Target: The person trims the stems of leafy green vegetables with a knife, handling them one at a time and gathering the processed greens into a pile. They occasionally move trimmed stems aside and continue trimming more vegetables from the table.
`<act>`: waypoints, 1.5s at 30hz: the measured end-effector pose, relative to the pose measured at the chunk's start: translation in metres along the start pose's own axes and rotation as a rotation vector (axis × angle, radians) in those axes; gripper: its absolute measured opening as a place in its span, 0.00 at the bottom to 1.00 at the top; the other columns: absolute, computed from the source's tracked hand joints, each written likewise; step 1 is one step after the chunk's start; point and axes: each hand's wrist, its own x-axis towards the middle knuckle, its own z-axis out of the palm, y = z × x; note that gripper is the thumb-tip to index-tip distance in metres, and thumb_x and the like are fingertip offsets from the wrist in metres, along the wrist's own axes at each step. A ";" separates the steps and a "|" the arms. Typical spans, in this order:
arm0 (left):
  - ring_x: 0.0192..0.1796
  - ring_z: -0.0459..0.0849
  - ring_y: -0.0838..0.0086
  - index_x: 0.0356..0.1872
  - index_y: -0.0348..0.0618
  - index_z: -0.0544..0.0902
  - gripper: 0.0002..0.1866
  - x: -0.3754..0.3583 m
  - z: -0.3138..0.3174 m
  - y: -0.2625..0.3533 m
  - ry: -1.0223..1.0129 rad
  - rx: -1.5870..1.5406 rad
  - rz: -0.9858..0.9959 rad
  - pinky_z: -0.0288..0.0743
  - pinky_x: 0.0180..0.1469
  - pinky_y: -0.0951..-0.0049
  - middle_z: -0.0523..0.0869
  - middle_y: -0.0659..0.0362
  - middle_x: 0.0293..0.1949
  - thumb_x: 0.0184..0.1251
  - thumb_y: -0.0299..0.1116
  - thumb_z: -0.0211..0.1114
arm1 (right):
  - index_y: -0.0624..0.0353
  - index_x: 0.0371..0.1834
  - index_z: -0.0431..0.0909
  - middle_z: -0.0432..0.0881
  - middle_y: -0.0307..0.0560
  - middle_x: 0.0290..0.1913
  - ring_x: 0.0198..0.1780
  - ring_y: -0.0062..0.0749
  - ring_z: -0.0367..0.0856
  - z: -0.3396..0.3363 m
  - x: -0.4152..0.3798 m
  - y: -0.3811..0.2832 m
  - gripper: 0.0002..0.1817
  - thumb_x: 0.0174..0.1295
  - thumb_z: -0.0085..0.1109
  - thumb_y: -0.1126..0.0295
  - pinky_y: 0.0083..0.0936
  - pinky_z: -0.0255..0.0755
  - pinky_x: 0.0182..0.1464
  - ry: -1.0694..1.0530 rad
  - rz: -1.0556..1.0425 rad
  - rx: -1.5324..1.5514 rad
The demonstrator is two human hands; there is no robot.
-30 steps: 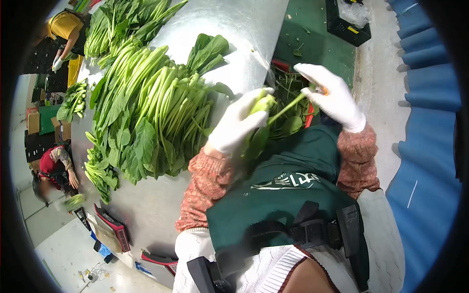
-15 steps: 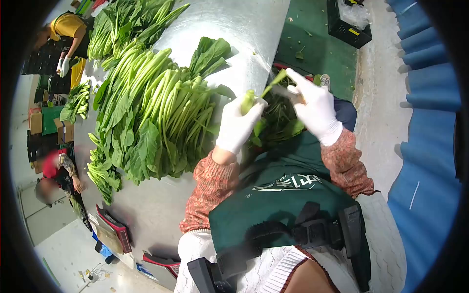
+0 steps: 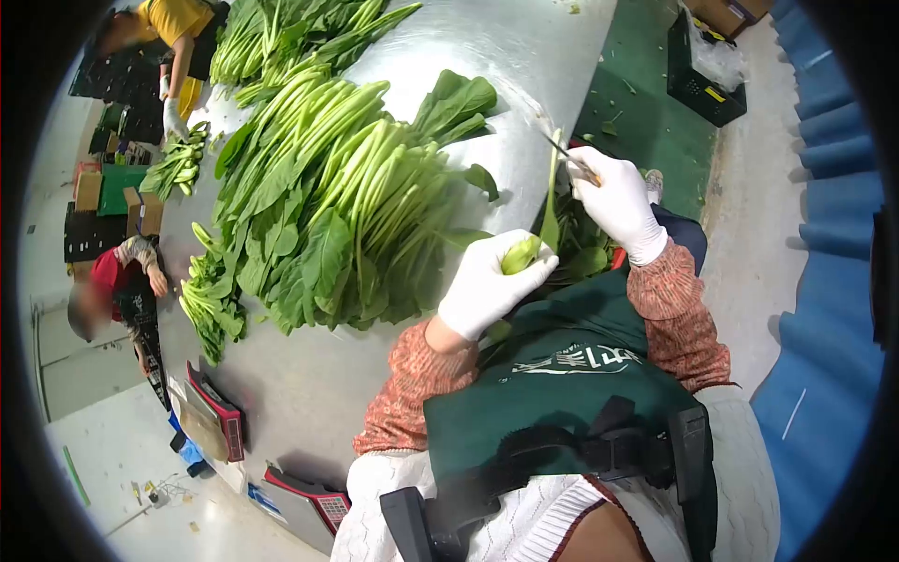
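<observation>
My left hand, in a white glove, is closed around the thick pale-green stem of a leafy green just off the table edge. In my gloved right hand is a small knife, its thin dark blade pointing up and left. A single leaf with a long pale stalk stands upright between the hands, its stalk passing by the blade and its lower end close to my left fingers. Cut leaves lie below my hands. Left of them, a big heap of leafy greens covers the metal table.
Smaller bunches lie along the table's far side, where two people stand; one in yellow reaches toward greens. Two red-edged scales sit at lower left. A black crate is on the floor, beside a blue curtain.
My left hand has moved down with the stem, and my right hand has turned, showing the knife. The leaf now stands upright between them. The person in yellow has reached down to the greens.
</observation>
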 end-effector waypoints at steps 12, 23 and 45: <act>0.22 0.71 0.90 0.42 0.39 0.87 0.08 -0.068 -0.025 -0.018 0.298 0.130 0.053 0.63 0.24 0.86 0.81 0.69 0.24 0.63 0.24 0.65 | 0.56 0.35 0.86 0.87 0.51 0.35 0.41 0.45 0.86 0.101 0.130 -0.130 0.26 0.63 0.55 0.43 0.39 0.77 0.47 -0.304 -0.141 0.030; 0.30 0.82 0.77 0.40 0.37 0.87 0.09 -0.094 -0.033 0.022 0.610 0.539 0.344 0.75 0.36 0.78 0.87 0.57 0.31 0.58 0.19 0.70 | 0.60 0.43 0.84 0.77 0.31 0.28 0.26 0.12 0.70 0.027 0.054 -0.127 0.12 0.64 0.67 0.63 0.15 0.64 0.29 -0.318 -0.113 0.786; 0.42 0.87 0.64 0.47 0.38 0.86 0.16 -0.026 -0.001 0.056 0.385 0.790 0.625 0.79 0.48 0.69 0.88 0.50 0.41 0.55 0.18 0.70 | 0.65 0.48 0.81 0.83 0.46 0.46 0.42 0.21 0.79 -0.075 -0.019 -0.032 0.13 0.61 0.64 0.74 0.18 0.72 0.44 -0.389 -0.040 0.931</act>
